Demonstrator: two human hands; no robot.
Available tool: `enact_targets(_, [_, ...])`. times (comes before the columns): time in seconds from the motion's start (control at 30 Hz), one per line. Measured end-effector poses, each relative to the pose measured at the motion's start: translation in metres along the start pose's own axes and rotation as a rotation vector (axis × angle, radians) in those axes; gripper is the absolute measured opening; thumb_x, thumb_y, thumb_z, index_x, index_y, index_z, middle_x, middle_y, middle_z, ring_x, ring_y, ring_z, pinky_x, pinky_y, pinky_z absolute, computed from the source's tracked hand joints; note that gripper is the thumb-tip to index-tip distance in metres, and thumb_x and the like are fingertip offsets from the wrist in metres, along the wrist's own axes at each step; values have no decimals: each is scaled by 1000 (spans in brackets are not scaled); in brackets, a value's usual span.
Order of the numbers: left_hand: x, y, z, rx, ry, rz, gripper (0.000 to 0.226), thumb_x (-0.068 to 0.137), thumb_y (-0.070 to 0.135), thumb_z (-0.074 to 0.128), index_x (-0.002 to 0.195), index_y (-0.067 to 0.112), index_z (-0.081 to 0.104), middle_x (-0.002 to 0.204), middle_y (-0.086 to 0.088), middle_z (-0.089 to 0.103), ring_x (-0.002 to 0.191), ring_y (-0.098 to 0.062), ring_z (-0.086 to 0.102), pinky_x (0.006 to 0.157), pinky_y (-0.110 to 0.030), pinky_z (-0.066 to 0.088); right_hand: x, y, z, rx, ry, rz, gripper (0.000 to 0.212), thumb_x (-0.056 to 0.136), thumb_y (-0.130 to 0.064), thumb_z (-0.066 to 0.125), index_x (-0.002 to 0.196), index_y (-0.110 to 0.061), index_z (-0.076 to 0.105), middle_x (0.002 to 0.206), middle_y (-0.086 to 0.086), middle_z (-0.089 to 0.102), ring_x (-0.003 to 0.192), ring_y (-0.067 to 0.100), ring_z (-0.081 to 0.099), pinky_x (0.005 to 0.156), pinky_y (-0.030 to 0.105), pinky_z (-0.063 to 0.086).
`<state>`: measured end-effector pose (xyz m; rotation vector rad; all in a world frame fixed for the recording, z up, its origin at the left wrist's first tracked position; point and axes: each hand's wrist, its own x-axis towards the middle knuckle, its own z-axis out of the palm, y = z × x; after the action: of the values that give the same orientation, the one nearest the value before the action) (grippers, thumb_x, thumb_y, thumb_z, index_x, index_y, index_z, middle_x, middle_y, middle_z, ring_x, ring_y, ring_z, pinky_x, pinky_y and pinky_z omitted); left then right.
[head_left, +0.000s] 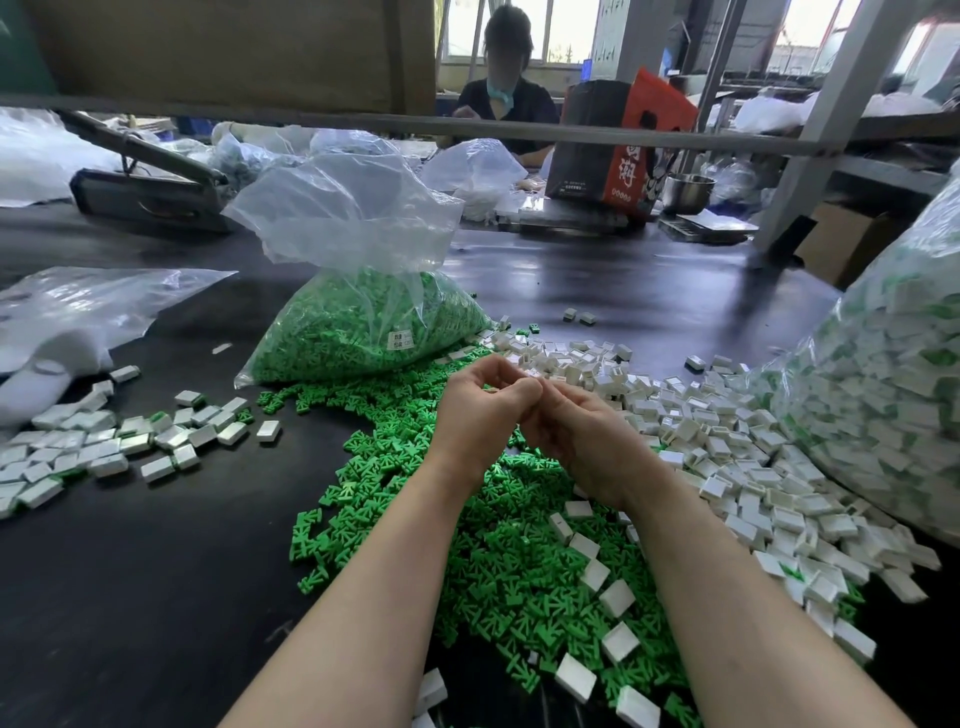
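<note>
Dark worktable in a workshop, seen from my head camera. My left hand and right hand meet fingertip to fingertip above the table's middle, fingers curled inward. Whatever they pinch is hidden, so I cannot tell whether either holds a part. Directly beneath them lies the loose heap of green inserts, with the heap of white housings touching it on my right. Judged progress: a modest cluster of assembled pieces, white with green showing, lies well apart at my left, and a large bag of similar pieces stands at far right. Much is left: both loose heaps are big, and the open bag of green inserts behind the hands looks well filled.
</note>
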<state>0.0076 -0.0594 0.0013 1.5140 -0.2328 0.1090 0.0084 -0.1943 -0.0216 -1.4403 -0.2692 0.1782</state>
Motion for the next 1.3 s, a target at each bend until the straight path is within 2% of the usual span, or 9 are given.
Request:
enact_targets(0.1, [0,-1,1,-17,-4,-9,23,84,-2,61,65,11,55,46,3,54,41,-10,50,45,-18,42,0,1,0,-9,-1,-5,53,92,-37,53,117,10,55,66,-11,57,58,4,47,53,16,37])
enact_targets(0.33, [0,-2,1,-23,1,-10,21,84,0,61,67,10,55,53,-8,55,48,-20,52,51,-26,44,-2,0,4,-29,26,-11,31,102,-27,46,111,-3,62,65,-13,57,57,3,46,54,17,36])
enact_targets(0.5, [2,-1,-2,-84,-12,-27,14,80,10,64,70,8,54,62,-9,47,55,-18,43,54,-29,40,-3,-2,10,-22,33,1,64,95,-45,46,119,13,52,69,-5,57,61,8,44,60,25,32])
enact_targets(0.57, [3,-1,-3,-105,-16,-56,15,86,1,59,72,7,55,62,-8,49,52,-16,42,54,-28,39,-2,-2,10,3,40,9,60,96,-47,43,107,10,60,73,3,56,61,11,45,61,29,29])
enact_targets(0.7, [5,0,-5,-206,-26,-161,23,89,-3,52,72,11,58,53,5,55,44,-8,45,48,-20,41,-1,-3,10,55,54,18,51,103,-37,36,78,-17,74,81,17,56,62,16,49,63,32,32])
enact_targets(0.9, [6,3,-12,-271,-68,-226,22,87,-3,53,74,13,59,57,3,57,49,-9,46,49,-18,43,-2,-5,11,41,31,21,43,97,-38,40,76,-20,73,70,10,59,62,18,45,61,32,30])
enact_targets(1.03, [8,6,-22,-176,-51,-231,17,89,4,56,77,15,61,64,4,64,58,-9,55,52,-19,43,-2,-9,10,6,44,18,38,98,-36,42,76,-16,66,61,5,58,56,16,47,52,25,31])
enact_targets(1.13, [14,9,-49,9,18,-206,2,87,15,62,87,14,63,77,1,74,68,-9,67,63,-26,48,-4,-13,7,-71,105,5,38,104,-28,40,77,-15,64,62,2,58,58,16,46,52,26,30])
enact_targets(1.3, [23,2,-121,295,388,-195,7,84,20,67,83,13,65,78,-5,75,62,-12,68,62,-32,52,-5,-20,5,-163,179,-26,33,103,-19,44,77,-10,62,57,0,56,51,9,46,48,17,34])
